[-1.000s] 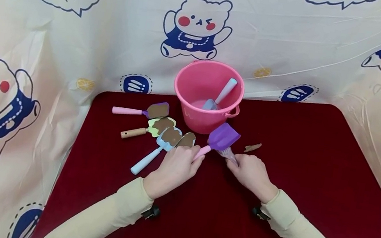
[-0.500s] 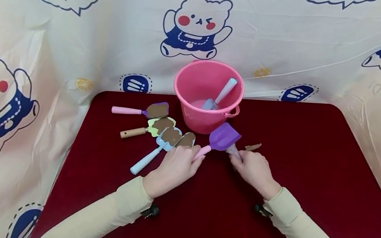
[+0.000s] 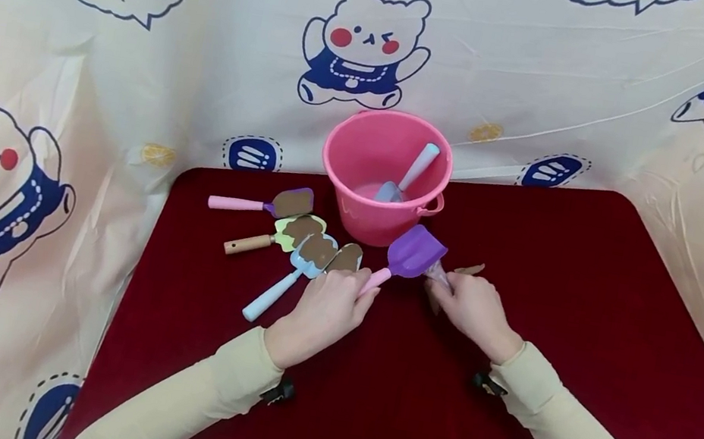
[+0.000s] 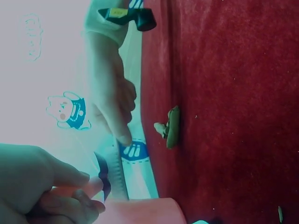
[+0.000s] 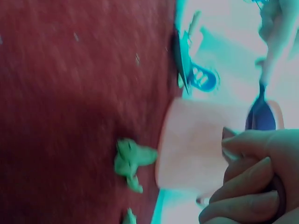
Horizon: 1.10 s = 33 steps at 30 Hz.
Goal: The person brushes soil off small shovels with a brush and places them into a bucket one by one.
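My left hand [image 3: 326, 307] grips the pink handle of a small toy shovel [image 3: 417, 251]; its purple scoop is held up in front of the bucket. In my right hand [image 3: 478, 308] is a translucent toothed plastic tool [image 4: 117, 175], its toothed part partly behind the purple scoop in the head view. Brown clay [image 3: 434, 303] shows under the right hand, and a thin clay strip [image 3: 471, 269] lies just beyond it. In the right wrist view the right hand's curled fingers [image 5: 247, 186] hide most of the tool.
A pink bucket [image 3: 370, 211] with a blue-handled shovel [image 3: 419, 167] inside stands at the back. Left of it lie clay-filled shovels: purple [image 3: 293, 202], green [image 3: 285, 237] and light blue [image 3: 271, 295]. Another clay-filled scoop [image 3: 347, 257] is partly hidden by the left hand.
My right hand has moved slightly to the right with the toothed tool, away from the purple scoop. Brown clay now shows under that hand. The left hand has hardly moved.
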Motion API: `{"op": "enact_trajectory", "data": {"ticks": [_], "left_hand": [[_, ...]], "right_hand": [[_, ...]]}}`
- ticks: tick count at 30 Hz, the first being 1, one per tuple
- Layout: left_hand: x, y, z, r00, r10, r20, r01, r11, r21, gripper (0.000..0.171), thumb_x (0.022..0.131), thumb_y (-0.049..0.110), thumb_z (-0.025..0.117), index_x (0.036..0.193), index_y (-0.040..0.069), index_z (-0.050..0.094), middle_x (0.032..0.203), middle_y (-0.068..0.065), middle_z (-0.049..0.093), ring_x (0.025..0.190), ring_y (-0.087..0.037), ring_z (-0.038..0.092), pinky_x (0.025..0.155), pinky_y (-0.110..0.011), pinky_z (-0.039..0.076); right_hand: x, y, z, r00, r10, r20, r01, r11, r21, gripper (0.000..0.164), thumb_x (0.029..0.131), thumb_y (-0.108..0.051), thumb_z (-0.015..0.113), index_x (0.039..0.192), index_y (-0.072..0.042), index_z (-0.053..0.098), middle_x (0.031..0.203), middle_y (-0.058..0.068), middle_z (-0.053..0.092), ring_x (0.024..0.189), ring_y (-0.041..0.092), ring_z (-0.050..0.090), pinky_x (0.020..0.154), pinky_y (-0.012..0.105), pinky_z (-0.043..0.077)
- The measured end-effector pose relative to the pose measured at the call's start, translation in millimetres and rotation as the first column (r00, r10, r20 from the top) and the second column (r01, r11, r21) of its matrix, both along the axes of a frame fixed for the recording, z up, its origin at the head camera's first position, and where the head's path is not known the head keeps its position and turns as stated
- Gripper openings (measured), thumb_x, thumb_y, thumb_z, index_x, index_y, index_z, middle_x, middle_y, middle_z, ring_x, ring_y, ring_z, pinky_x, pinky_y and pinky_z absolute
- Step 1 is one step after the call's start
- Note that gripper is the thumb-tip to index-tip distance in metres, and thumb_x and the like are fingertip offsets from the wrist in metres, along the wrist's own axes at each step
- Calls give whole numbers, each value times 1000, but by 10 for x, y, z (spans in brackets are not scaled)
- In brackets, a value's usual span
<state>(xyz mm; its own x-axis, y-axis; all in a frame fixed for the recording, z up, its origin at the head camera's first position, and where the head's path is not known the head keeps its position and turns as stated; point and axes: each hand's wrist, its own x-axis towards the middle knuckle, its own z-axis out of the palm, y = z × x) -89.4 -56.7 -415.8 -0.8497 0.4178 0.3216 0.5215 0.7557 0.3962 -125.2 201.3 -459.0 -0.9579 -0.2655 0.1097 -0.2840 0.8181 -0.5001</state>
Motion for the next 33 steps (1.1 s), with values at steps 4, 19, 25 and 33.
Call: {"op": "enact_trajectory", "data": {"ticks": [4, 19, 25, 33], "left_hand": [[27, -4, -11, 1000, -8, -23, 8, 1000, -4, 24, 95, 15, 75, 81, 4, 60, 62, -7, 56, 55, -30, 64, 48, -41, 50], [66, 12, 6, 1000, -18, -5, 18, 1000, -25, 24, 98, 16, 73, 81, 5, 59, 60, -5, 52, 52, -26, 61, 46, -37, 48], [65, 12, -4, 999, -11, -30, 10, 999, -31, 26, 98, 17, 72, 80, 5, 58, 61, -6, 53, 53, -28, 62, 47, -40, 50], [75, -9, -14, 1000, -25, -15, 25, 1000, -8, 26, 97, 15, 73, 78, 6, 57, 59, -4, 49, 52, -26, 61, 46, -38, 48]], "right_hand": [[-47, 68, 34, 998, -49, 31, 49, 999, -5, 42, 103, -26, 60, 65, -16, 47, 52, -4, 42, 46, 14, 39, 45, 32, 33], [44, 65, 43, 996, -51, -68, 54, 998, 38, 39, 101, -24, 64, 66, -16, 48, 52, -4, 39, 47, 15, 38, 45, 34, 33], [106, -8, 2, 998, 44, -34, -41, 996, 83, 43, 102, -29, 63, 65, -18, 44, 52, -7, 36, 46, 12, 36, 43, 32, 35], [68, 70, 87, 998, -40, -41, 42, 998, 42, 36, 101, -22, 63, 68, -16, 50, 53, -6, 38, 47, 13, 36, 45, 32, 33]]}}
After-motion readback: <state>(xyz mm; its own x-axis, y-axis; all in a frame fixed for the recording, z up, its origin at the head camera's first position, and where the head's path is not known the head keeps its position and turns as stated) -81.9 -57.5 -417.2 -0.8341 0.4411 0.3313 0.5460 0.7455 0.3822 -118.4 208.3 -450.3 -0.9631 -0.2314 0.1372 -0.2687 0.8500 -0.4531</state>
